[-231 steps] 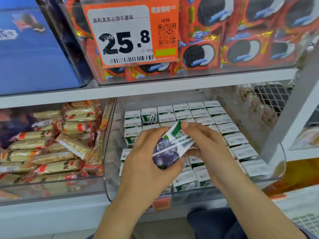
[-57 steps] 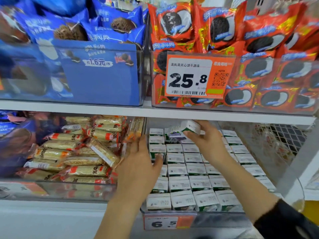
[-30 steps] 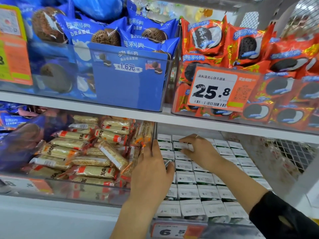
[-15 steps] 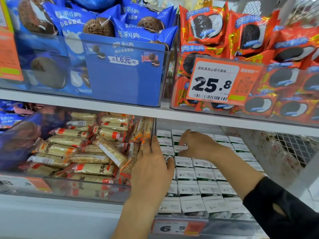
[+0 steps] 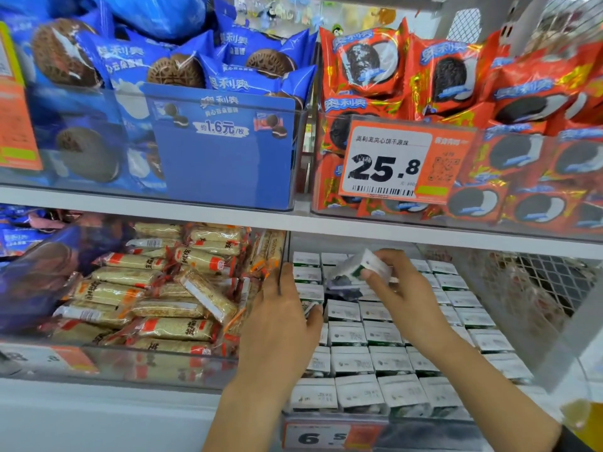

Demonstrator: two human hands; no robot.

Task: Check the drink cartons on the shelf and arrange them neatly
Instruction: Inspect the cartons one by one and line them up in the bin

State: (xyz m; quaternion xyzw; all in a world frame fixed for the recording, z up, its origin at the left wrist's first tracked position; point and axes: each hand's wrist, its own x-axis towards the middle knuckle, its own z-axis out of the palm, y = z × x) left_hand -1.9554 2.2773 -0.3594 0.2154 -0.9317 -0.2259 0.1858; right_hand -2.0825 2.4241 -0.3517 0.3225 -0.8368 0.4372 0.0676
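Rows of small white-and-green drink cartons [image 5: 381, 360] stand upright in a clear bin [image 5: 424, 419] on the lower shelf. My right hand [image 5: 401, 295] holds one carton [image 5: 359, 269], tilted and lifted above the back rows, fingers pinching its top end. Below it a dark gap shows in the second column. My left hand [image 5: 280, 324] lies with straight fingers against the left column of cartons, its fingertips near the bin's left wall.
A bin of tan wafer packs [image 5: 156, 295] sits to the left. Blue cookie packs [image 5: 195, 70] and red cookie packs [image 5: 456, 76] fill the upper shelf, with an orange 25.8 price tag [image 5: 391, 164]. A wire mesh panel [image 5: 538, 288] bounds the right. A 6.5 tag [image 5: 326, 437] hangs below.
My right hand, which was pressing down among the back cartons, has lifted one carton up out of its row. My left hand stays against the left column.
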